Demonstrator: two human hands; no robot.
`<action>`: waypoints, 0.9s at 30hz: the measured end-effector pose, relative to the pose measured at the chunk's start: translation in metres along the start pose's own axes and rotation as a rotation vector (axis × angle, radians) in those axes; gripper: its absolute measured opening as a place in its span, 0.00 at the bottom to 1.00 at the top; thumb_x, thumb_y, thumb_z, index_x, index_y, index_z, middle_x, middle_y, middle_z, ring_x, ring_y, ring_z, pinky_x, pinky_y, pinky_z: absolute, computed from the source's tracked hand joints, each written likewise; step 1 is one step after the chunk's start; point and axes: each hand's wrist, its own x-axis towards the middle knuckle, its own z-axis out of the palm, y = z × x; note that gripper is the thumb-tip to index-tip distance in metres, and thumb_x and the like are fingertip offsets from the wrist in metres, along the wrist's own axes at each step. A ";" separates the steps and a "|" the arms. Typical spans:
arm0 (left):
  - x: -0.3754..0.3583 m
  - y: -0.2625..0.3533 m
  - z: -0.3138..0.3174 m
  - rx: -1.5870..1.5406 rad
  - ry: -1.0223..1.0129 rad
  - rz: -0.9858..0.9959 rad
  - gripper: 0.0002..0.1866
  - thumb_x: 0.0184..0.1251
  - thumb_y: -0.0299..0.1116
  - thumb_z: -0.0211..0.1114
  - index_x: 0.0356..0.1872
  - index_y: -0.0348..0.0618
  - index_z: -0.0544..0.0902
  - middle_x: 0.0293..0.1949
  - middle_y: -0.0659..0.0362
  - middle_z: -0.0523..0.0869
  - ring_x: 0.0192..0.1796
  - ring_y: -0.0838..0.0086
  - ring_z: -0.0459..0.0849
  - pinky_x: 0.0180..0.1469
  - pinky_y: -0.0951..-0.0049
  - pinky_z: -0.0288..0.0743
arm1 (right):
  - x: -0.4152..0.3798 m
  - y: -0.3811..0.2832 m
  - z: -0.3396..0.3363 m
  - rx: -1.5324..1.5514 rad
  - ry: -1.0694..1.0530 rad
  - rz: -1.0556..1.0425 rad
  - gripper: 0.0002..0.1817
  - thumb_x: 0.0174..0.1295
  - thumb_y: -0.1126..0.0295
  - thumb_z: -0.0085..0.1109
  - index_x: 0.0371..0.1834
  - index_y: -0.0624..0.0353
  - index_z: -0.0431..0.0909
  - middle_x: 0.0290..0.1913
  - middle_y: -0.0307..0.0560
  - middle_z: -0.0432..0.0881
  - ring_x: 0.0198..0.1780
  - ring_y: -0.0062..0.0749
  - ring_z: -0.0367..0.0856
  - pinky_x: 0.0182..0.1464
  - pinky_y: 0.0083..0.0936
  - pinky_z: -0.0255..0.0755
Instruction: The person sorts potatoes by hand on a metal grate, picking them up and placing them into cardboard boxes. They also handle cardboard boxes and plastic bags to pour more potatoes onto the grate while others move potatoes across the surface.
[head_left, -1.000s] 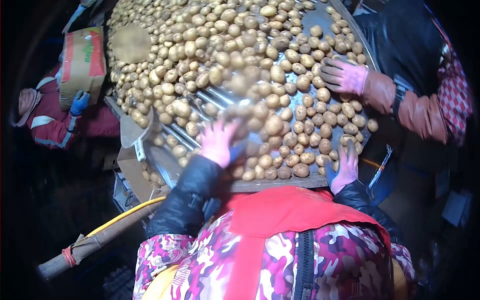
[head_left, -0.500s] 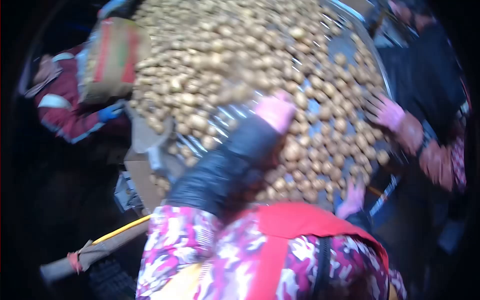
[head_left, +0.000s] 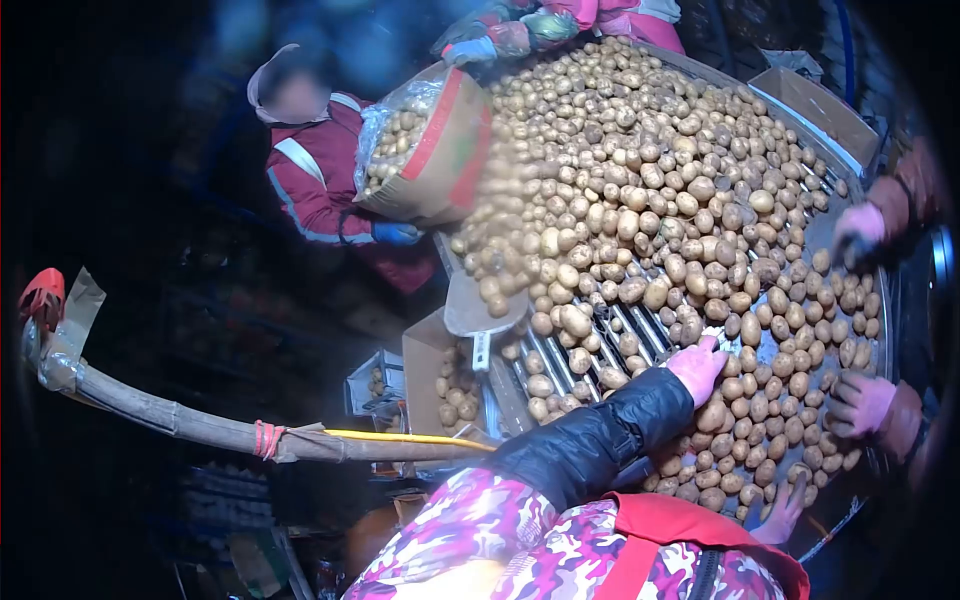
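Observation:
My left hand, in a pink glove below a black sleeve, reaches across the table onto the potatoes. Its fingers are bent and close together at the edge of a slatted gap; what they hold, if anything, is hidden. Near the table's lower right edge, my right hand wears a pink glove too. Its fingers are spread beside the nearest potatoes, with nothing seen in them. Dark metal rollers show between potatoes left of my left hand.
A person at the upper left tips a sack of potatoes. A grey scoop lies at the table's left edge. Two gloved hands of a co-worker are at the right; another person stands at the top. A taped pole juts left.
The view has swung left, so the table appears farther right. My left hand has moved to the rollers' right end. The sack is tilted over the table, with potatoes blurred below its edge.

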 end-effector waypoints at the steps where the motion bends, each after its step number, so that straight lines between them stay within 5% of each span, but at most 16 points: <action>1: -0.003 -0.004 0.000 -0.002 -0.005 0.022 0.21 0.68 0.26 0.61 0.62 0.45 0.83 0.63 0.45 0.78 0.60 0.48 0.85 0.63 0.51 0.80 | -0.001 0.004 0.003 0.000 0.004 -0.005 0.33 0.66 0.62 0.68 0.73 0.63 0.72 0.84 0.63 0.59 0.81 0.66 0.61 0.80 0.56 0.60; 6: -0.027 -0.027 -0.006 -0.125 0.016 0.085 0.28 0.58 0.23 0.66 0.64 0.46 0.83 0.60 0.50 0.82 0.63 0.49 0.81 0.67 0.53 0.77 | -0.003 0.011 0.011 -0.022 -0.017 0.027 0.33 0.68 0.58 0.67 0.73 0.61 0.73 0.86 0.60 0.58 0.82 0.64 0.61 0.79 0.54 0.61; 8: -0.044 -0.033 -0.009 -0.246 0.052 0.080 0.25 0.62 0.27 0.67 0.62 0.49 0.84 0.59 0.52 0.83 0.64 0.51 0.81 0.67 0.56 0.77 | -0.005 0.018 0.018 -0.046 -0.040 0.049 0.32 0.73 0.52 0.63 0.73 0.60 0.73 0.87 0.57 0.55 0.83 0.64 0.60 0.78 0.55 0.62; 13: -0.094 -0.052 0.010 -0.251 0.110 0.113 0.22 0.68 0.29 0.64 0.63 0.53 0.85 0.58 0.53 0.85 0.63 0.52 0.82 0.66 0.57 0.78 | -0.002 0.054 0.060 -0.200 0.191 -0.052 0.35 0.71 0.52 0.63 0.78 0.53 0.72 0.83 0.57 0.65 0.82 0.59 0.63 0.80 0.53 0.61; 18: -0.130 -0.086 0.003 -0.373 0.060 -0.036 0.21 0.75 0.29 0.61 0.66 0.47 0.84 0.60 0.51 0.85 0.67 0.55 0.82 0.68 0.59 0.77 | 0.084 -0.033 0.011 -0.070 0.046 -0.341 0.39 0.64 0.63 0.66 0.80 0.57 0.69 0.84 0.62 0.61 0.84 0.64 0.58 0.83 0.61 0.49; 22: -0.153 -0.106 0.024 -1.158 -0.007 -0.167 0.20 0.81 0.26 0.60 0.70 0.38 0.81 0.59 0.57 0.89 0.61 0.71 0.85 0.64 0.70 0.79 | 0.146 -0.083 0.019 0.053 -0.170 -0.270 0.40 0.67 0.63 0.65 0.83 0.56 0.65 0.86 0.60 0.57 0.87 0.63 0.51 0.85 0.64 0.40; 24: -0.154 -0.111 0.036 -1.103 0.061 -0.086 0.21 0.81 0.29 0.60 0.71 0.37 0.80 0.62 0.59 0.87 0.63 0.74 0.83 0.65 0.70 0.78 | 0.166 -0.086 0.043 -0.061 -0.225 -0.217 0.39 0.68 0.62 0.65 0.83 0.56 0.64 0.86 0.60 0.56 0.87 0.65 0.50 0.85 0.62 0.43; 27: -0.164 -0.106 0.018 -1.663 -0.043 -0.507 0.23 0.83 0.29 0.58 0.73 0.32 0.75 0.63 0.56 0.85 0.64 0.76 0.81 0.67 0.76 0.75 | 0.169 -0.084 0.045 0.028 -0.194 -0.260 0.39 0.69 0.62 0.65 0.83 0.57 0.64 0.87 0.61 0.55 0.86 0.66 0.50 0.85 0.58 0.47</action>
